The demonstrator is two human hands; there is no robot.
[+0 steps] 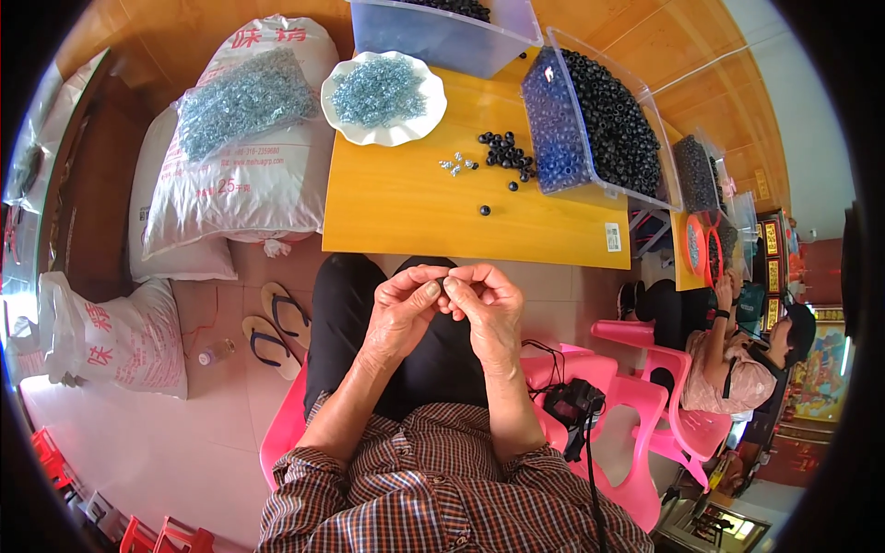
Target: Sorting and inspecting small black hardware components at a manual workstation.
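Observation:
Above my lap, just short of the table's front edge, my left hand and my right hand meet at the fingertips. Both are closed in a pinch around a small black bead, which the fingers mostly cover. On the yellow table ahead lies a loose group of black beads, with one black bead apart and nearer to me. Beside the group are several small clear, shiny pieces. A white scalloped plate at the table's left holds a heap of clear bluish small pieces.
A clear bin of black beads and a bluish bin stand on the table. White sacks at left carry a bag of clear pieces. Sandals lie on the floor. Another person sits at right beyond pink chairs.

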